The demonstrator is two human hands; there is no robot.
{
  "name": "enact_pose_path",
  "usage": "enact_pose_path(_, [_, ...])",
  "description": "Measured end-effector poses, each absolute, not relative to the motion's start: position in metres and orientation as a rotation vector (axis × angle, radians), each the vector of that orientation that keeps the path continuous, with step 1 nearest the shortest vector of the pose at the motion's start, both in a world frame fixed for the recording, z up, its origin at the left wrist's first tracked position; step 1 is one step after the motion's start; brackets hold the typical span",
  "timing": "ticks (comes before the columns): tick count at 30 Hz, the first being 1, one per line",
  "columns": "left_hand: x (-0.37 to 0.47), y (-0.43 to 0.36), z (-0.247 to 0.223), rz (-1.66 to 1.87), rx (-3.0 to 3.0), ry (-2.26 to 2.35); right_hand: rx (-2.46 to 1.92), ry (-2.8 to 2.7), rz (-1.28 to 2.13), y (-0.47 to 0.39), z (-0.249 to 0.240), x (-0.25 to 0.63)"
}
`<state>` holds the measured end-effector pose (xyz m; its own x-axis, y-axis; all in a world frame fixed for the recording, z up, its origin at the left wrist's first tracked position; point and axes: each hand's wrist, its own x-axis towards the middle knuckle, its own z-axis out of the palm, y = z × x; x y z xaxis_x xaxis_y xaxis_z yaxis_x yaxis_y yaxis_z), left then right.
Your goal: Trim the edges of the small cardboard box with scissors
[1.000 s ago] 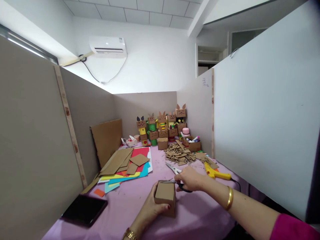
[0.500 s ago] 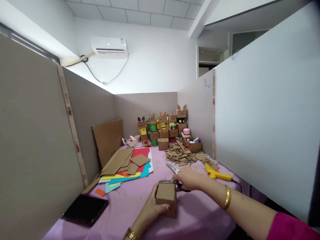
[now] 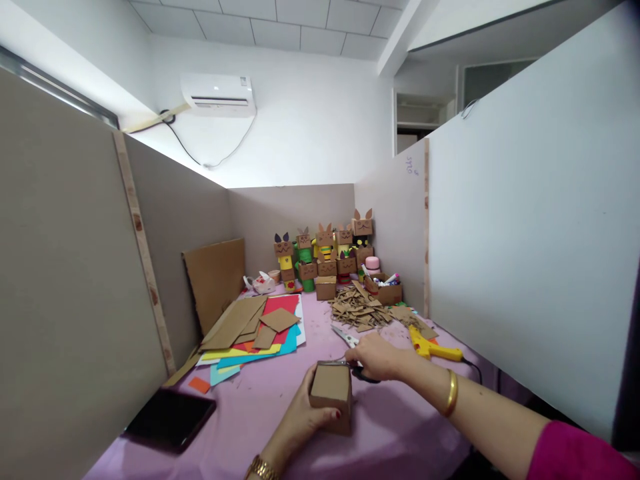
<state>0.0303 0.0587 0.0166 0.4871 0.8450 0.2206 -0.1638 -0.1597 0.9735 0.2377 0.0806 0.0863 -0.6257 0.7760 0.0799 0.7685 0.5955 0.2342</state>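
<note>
A pinkish-purple cloth (image 3: 250, 413) is spread around the small brown cardboard box (image 3: 331, 383); beyond it to the left, flat brown cardboard pieces (image 3: 235, 323) are laid over coloured paper (image 3: 287, 343); beyond it to the right, cardboard scraps (image 3: 356, 310) are heaped, with a yellow glue gun (image 3: 436, 350) set nearer; the box is gripped from its left by the left hand (image 3: 300, 415), thumb across the near face; its top is turned up and its long axis appears to be pointed away from the wearer; at its far edge, the blades of black-handled metal scissors (image 3: 334, 363) are placed, closed around the handles by the right hand (image 3: 376, 357); trimming there is judged underway, though any cut is too small to tell.
</note>
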Motion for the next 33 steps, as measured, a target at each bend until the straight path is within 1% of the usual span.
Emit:
enact_pose_path(11, [0.030,0.064,0.012,0.964,1.476,0.585,1.314,2.734,0.411,0.078,0.101,0.223])
enact_pose_path(21, [0.030,0.063,0.013,0.994,1.501,0.618,1.290,2.757,0.457,0.082,0.094,0.229])
enact_pose_path(33, [0.031,0.064,0.012,0.971,1.468,0.591,1.269,2.722,0.395,0.078,0.109,0.216])
